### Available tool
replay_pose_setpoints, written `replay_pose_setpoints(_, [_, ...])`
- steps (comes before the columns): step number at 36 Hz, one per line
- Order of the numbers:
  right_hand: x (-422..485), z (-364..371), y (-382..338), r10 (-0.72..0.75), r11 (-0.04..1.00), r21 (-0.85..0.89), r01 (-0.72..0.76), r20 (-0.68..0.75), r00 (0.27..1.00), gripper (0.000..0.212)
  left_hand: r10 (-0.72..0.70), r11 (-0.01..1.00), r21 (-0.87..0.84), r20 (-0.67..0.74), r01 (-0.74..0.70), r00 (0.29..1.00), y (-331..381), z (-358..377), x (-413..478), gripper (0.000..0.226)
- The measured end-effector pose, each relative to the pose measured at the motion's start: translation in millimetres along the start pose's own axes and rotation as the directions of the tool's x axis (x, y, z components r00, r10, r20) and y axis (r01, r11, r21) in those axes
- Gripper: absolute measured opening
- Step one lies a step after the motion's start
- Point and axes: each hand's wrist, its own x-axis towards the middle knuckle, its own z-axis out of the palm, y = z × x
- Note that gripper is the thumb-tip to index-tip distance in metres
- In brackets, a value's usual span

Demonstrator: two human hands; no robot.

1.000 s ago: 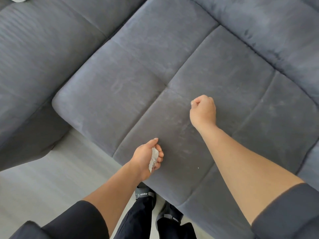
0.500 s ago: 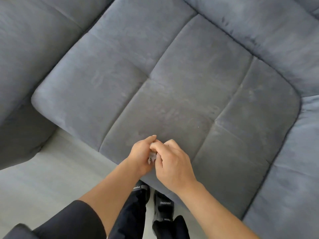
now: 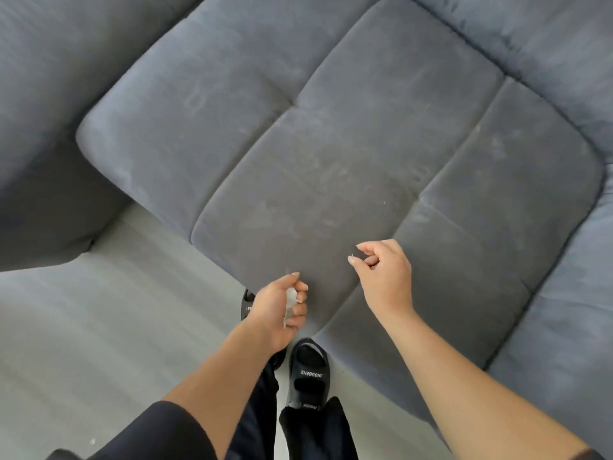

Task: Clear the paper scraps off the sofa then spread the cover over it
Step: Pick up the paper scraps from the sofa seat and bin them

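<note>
Grey sofa (image 3: 331, 144), left hand (image 3: 277, 310) fingers gripping paper scraps (image 3: 291, 298), right hand (image 3: 384, 277) fingers loosely curled

Left hand (image 3: 278, 311) curled, right hand (image 3: 386, 278) loose.

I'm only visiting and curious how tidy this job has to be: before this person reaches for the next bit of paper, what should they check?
1. Collected paper held securely: ok. The left hand has its fingers curled round the paper scraps.
2. Other hand free to pick: ok. The right hand has thumb and forefinger apart, with nothing visible in it.
3. Seat cushion free of paper: not ok. A tiny white speck lies on it beyond the right hand.
4. Cover ready nearby: cannot tell, none is in view.
5. Somewhere to drop the scraps: cannot tell, no bin shows.
</note>
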Motion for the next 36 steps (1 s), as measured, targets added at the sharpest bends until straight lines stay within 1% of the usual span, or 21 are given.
replay_pose_setpoints(3, [0, 5, 4, -0.019, 1.000, -0.006, 0.018, -0.038, 0.999, 0.012, -0.030, 0.998, -0.061, 0.002, 0.031, 1.000, -25, -6, -1, 0.028])
replay_pose_setpoints(6, [-1, 8, 5, -0.043, 0.999, -0.031, 0.041, -0.040, 0.998, 0.005, -0.036, 0.994, -0.103, 0.008, 0.036, 0.999, -43, -7, -3, 0.028])
replay_pose_setpoints(10, [-1, 15, 6, -0.104, 0.989, -0.112, 0.100, -0.033, 0.994, 0.013, -0.028, 0.992, -0.127, -0.027, 0.025, 0.999, -56, -9, -1, 0.026])
replay_pose_setpoints(12, [-1, 19, 4, -0.142, 0.977, -0.165, 0.138, -0.016, 0.990, 0.015, -0.011, 0.994, -0.113, -0.040, 0.006, 0.999, -56, -7, -1, 0.024])
replay_pose_setpoints(15, [-3, 21, 3, -0.131, 0.961, -0.244, 0.131, 0.016, 0.991, 0.017, 0.008, 0.998, -0.067, -0.059, -0.012, 0.998, -48, 0, -3, 0.024])
replay_pose_setpoints(16, [-2, 20, 2, -0.111, 0.965, -0.235, 0.115, 0.031, 0.993, 0.017, 0.019, 0.998, -0.054, -0.057, -0.022, 0.998, -44, 3, -4, 0.025])
replay_pose_setpoints(19, [-19, 13, -14, -0.089, 0.991, -0.090, 0.101, 0.129, 0.988, 0.017, 0.070, 0.997, -0.037, -0.040, -0.071, 0.997, -32, 7, -13, 0.026])
replay_pose_setpoints(22, [-53, 5, -42, -0.182, 0.981, -0.018, 0.193, 0.253, 0.950, 0.015, 0.104, 0.992, -0.075, 0.013, -0.102, 0.995, -22, 11, -34, 0.029])
replay_pose_setpoints(25, [-87, 1, -69, -0.252, 0.967, 0.033, 0.252, 0.256, 0.933, 0.022, 0.125, 0.984, -0.139, 0.071, -0.114, 0.990, -14, 8, -58, 0.030])
replay_pose_setpoints(27, [-105, -1, -97, -0.236, 0.971, 0.086, 0.223, 0.201, 0.951, 0.026, 0.138, 0.973, -0.202, 0.095, -0.116, 0.986, -6, 1, -80, 0.029])
replay_pose_setpoints(29, [-117, 4, -119, -0.142, 0.976, 0.187, 0.111, 0.157, 0.977, 0.030, 0.155, 0.955, -0.269, 0.097, -0.125, 0.983, 0, -3, -98, 0.026])
replay_pose_setpoints(30, [-120, 9, -134, -0.087, 0.967, 0.251, 0.043, 0.167, 0.982, 0.035, 0.176, 0.935, -0.328, 0.109, -0.132, 0.978, 7, -8, -110, 0.022])
replay_pose_setpoints(31, [-124, 14, -150, -0.030, 0.952, 0.305, -0.038, 0.215, 0.976, 0.037, 0.202, 0.917, -0.374, 0.127, -0.142, 0.971, 15, -15, -124, 0.017])
replay_pose_setpoints(32, [-128, 20, -167, 0.004, 0.934, 0.340, -0.105, 0.286, 0.958, 0.033, 0.233, 0.898, -0.413, 0.156, -0.151, 0.960, 22, -23, -138, 0.014])
replay_pose_setpoints(33, [-135, 28, -190, 0.004, 0.923, 0.356, -0.143, 0.364, 0.931, 0.026, 0.281, 0.877, -0.445, 0.167, -0.182, 0.945, 34, -38, -159, 0.014])
replay_pose_setpoints(34, [-139, 29, -201, -0.004, 0.914, 0.371, -0.165, 0.415, 0.910, 0.022, 0.299, 0.866, -0.463, 0.178, -0.188, 0.937, 36, -45, -167, 0.015])
replay_pose_setpoints(35, [-148, 40, -229, -0.044, 0.905, 0.393, -0.163, 0.468, 0.883, 0.023, 0.347, 0.844, -0.484, 0.164, -0.231, 0.924, 49, -68, -185, 0.019])
replay_pose_setpoints(36, [-152, 42, -238, -0.065, 0.897, 0.408, -0.171, 0.503, 0.862, 0.025, 0.371, 0.838, -0.479, 0.146, -0.263, 0.917, 52, -78, -194, 0.023])
